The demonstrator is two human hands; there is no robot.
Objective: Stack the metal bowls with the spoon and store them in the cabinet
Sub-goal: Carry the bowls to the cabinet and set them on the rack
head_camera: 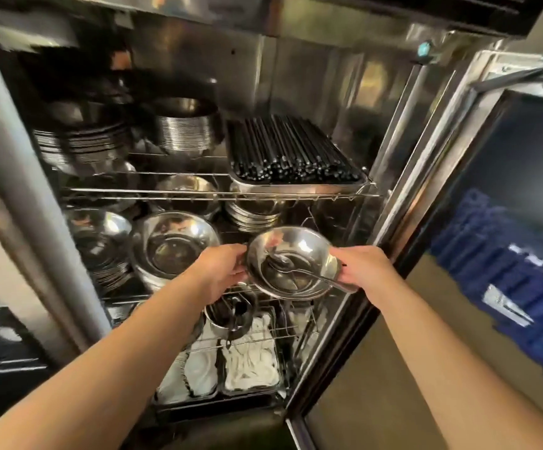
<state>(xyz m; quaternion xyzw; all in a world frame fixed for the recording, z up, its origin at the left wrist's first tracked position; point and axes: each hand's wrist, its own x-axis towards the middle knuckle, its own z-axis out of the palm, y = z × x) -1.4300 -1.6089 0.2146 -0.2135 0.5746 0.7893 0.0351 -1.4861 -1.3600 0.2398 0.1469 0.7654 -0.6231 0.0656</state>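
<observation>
Bowls of shiny round metal (pixel 291 264), with a slim metal spoon (pixel 309 273) lying inside, are held at the open stainless cabinet's (pixel 403 151) middle wire shelf (pixel 250 289). From the left, the left hand (pixel 220 271) grips the rim at nine o'clock, fingers curled shut on it; the right hand (pixel 359 266) clamps the rim at three o'clock, pinning the spoon handle. A wide steel bowl (pixel 174 246) sits at the held bowls' nine o'clock, a tray of black chopsticks (pixel 291 157) at twelve.
</observation>
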